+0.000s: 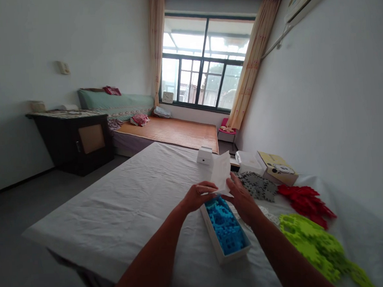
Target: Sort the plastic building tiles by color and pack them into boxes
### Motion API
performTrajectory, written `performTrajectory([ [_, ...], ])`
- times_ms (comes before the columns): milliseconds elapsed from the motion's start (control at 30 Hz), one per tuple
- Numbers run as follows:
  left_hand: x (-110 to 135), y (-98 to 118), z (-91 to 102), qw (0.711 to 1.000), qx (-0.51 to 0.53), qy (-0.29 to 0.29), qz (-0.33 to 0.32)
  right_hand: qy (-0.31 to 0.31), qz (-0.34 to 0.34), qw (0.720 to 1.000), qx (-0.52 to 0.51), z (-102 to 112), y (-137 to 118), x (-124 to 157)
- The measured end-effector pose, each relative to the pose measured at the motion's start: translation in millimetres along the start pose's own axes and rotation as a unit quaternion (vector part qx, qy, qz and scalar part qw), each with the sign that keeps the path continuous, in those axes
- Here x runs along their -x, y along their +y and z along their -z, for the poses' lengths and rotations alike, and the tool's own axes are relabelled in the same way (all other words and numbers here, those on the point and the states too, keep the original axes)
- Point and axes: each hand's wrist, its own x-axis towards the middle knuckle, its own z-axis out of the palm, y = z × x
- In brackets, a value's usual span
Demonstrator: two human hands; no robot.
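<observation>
A long white box (211, 235) lies on the covered table, filled with blue interlocking plastic pieces (227, 228). At the box's far end stands a thin white flap (221, 170), tilted up; whether it is joined to the box is hidden behind my fingers. My left hand (199, 196) pinches the flap's lower left edge, its fingers bent. On the flap's right side, my right hand (242, 196) grips the edge between thumb and fingers. A small white box (204, 155) stands just beyond the flap.
To the right lie grey pieces (257, 185), red pieces (307, 201), lime-green pieces (314, 244) and white pieces (269, 216). Behind them are a clear plastic container (249, 162) and a yellow cartoon box (277, 166). White cloth (117, 208) covers the table.
</observation>
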Motion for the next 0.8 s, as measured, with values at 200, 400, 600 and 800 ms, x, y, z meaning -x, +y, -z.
performTrajectory([
  [200, 2.8, 8.1, 3.9, 0.992, 0.095, -0.085, 0.025, 0.020, -0.004, 0.995, -0.094, -2.3, -6.2, 14.3],
  [400, 4.3, 1.1, 13.2, 0.997, -0.026, -0.025, 0.072, 0.098, 0.012, 0.989, -0.114, 20.8, -13.7, 28.6],
  [600, 6.4, 0.8, 2.6, 0.933, -0.332, -0.048, 0.127, 0.111, 0.007, 0.987, -0.115, 42.7, -7.8, 42.3],
  [800, 2.8, 13.8, -4.9, 0.910, -0.386, -0.066, 0.135, 0.143, -0.005, 0.986, -0.085, 45.0, -0.1, 50.1],
])
